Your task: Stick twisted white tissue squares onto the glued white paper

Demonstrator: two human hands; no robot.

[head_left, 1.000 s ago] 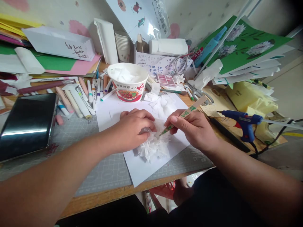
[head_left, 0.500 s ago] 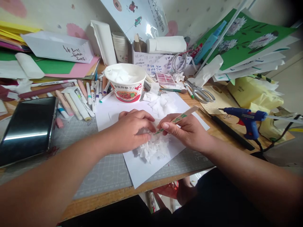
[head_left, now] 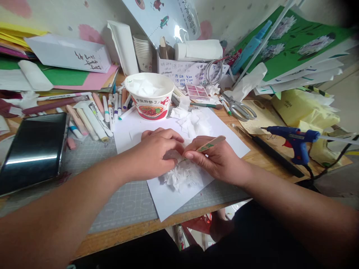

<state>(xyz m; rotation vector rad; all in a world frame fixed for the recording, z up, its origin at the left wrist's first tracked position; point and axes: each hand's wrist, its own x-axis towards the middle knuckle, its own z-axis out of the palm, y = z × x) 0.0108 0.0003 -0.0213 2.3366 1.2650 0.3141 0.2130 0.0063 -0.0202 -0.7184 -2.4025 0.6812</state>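
My right hand (head_left: 215,158) pinches a flat wooden craft stick (head_left: 214,142) with green printing. The stick slants up to the right, and its lower end is mostly hidden by my fingers. Below the fingertips lies a ruffled clump of white tissue paper (head_left: 183,178) on a sheet of white paper (head_left: 165,203). The fingers of my left hand (head_left: 161,151) curve around the clump's upper left side, with white tissue between thumb and fingers. Loose tissue pieces (head_left: 193,121) are heaped just beyond my hands. More tissue pieces fill a paper bowl (head_left: 153,108) behind them.
A blue glue gun (head_left: 297,138), scissors (head_left: 241,107) and a black stick-shaped thing (head_left: 276,155) lie on the right. To the left are several markers (head_left: 92,119) and a dark tablet or phone (head_left: 32,153). The grey cutting mat (head_left: 123,205) reaches toward the table's front edge.
My right hand has tilted, so the craft stick's upper end has come lower and to the left. My left hand remains at the tissue clump with little movement.
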